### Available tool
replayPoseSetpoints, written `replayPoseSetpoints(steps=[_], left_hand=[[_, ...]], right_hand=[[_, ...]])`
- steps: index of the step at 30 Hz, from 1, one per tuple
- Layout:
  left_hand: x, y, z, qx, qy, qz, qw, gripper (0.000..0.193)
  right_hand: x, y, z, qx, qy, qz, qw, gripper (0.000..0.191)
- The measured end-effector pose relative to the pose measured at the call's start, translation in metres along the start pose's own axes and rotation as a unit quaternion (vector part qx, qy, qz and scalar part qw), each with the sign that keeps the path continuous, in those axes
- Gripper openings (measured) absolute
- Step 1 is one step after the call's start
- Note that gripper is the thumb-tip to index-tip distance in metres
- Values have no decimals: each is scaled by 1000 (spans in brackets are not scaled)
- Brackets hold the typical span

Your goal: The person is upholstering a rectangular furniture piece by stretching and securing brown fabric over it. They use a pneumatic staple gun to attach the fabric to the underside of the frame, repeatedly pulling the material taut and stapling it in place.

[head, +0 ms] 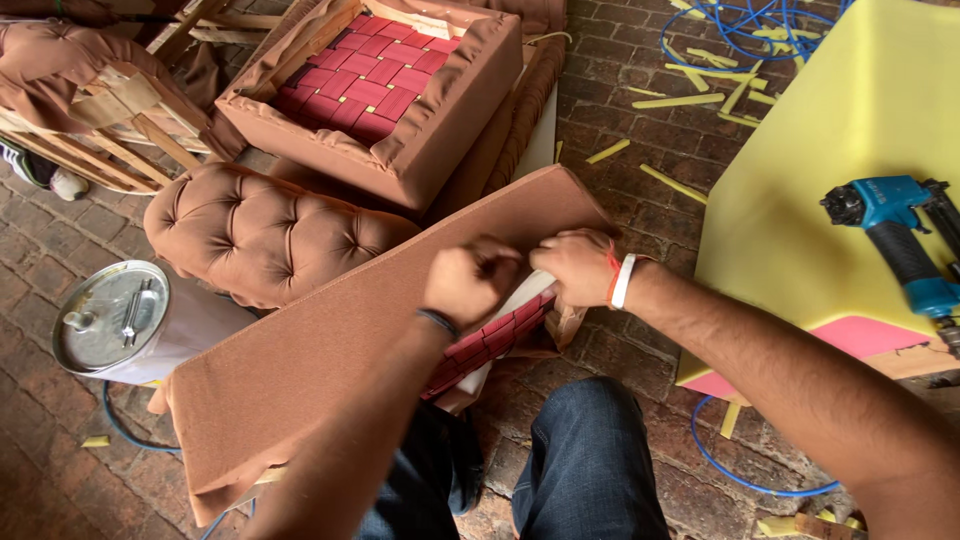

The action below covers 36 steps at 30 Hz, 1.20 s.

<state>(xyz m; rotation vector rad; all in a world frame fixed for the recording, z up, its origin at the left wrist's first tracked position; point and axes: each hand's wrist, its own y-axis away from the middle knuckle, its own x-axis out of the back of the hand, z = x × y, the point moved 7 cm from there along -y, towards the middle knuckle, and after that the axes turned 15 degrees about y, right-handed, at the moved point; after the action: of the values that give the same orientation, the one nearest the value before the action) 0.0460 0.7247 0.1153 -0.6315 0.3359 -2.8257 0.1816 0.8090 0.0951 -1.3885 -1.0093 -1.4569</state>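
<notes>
A long cushion panel covered in brown fabric (340, 330) leans across my knees, its underside showing red woven webbing (490, 345). My left hand (468, 282) is closed on the fabric edge near the panel's upper end, pinching it. My right hand (578, 265), with an orange thread and a white band at the wrist, grips the same fabric edge just beside it. Both hands touch the panel and sit close together.
A blue pneumatic stapler (895, 235) rests on a yellow foam block (800, 200) at right, with a blue air hose (740, 475) on the brick floor. A metal can (115, 318) stands at left. A tufted brown cushion (255, 235) and an upholstered frame with red webbing (385, 90) lie behind.
</notes>
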Motion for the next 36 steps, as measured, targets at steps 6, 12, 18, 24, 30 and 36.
replayPoseSetpoints(steps=[6, 12, 18, 24, 30, 36], left_hand=[[88, -52, -140, 366, -109, -137, 914, 64], [7, -104, -104, 257, -20, -234, 937, 65], [-104, -76, 12, -61, -440, -346, 826, 64], [-116, -56, 31, -11, -426, -373, 824, 65], [-115, -54, 37, 4, -415, -353, 839, 66], [-116, -58, 39, 16, -416, -282, 865, 87]], right_hand=[[26, 17, -7, -26, 7, 158, 987, 14], [18, 40, -13, -70, 42, 287, 955, 13], [-2, 54, -9, -87, 20, 383, 919, 19], [8, 95, -34, -266, -28, 461, 846, 15], [-67, 117, 2, -524, -611, 356, 474, 14], [-121, 98, 34, -397, -686, 411, 451, 20]])
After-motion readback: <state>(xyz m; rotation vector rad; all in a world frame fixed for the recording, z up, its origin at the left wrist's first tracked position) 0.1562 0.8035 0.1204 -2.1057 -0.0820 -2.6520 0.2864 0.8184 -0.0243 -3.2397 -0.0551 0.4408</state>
